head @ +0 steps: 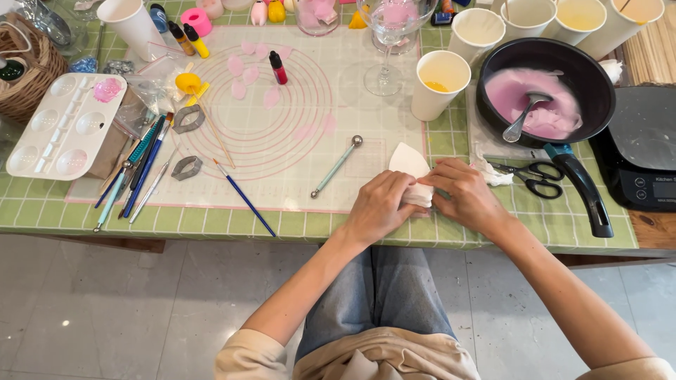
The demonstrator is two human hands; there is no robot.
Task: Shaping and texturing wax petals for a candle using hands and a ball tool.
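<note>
A folded white paper towel lies at the near edge of the translucent mat with pink circles. My left hand and my right hand both pinch and press its lower part, fingers meeting over it. A ball-ended metal tool rests just left of my left hand. Black-handled scissors lie right of my right hand.
A black pan holds pink paste and a spoon. White paper cups, a wine glass, a black kitchen scale, a white palette, brushes and metal cutters cover the green checked table.
</note>
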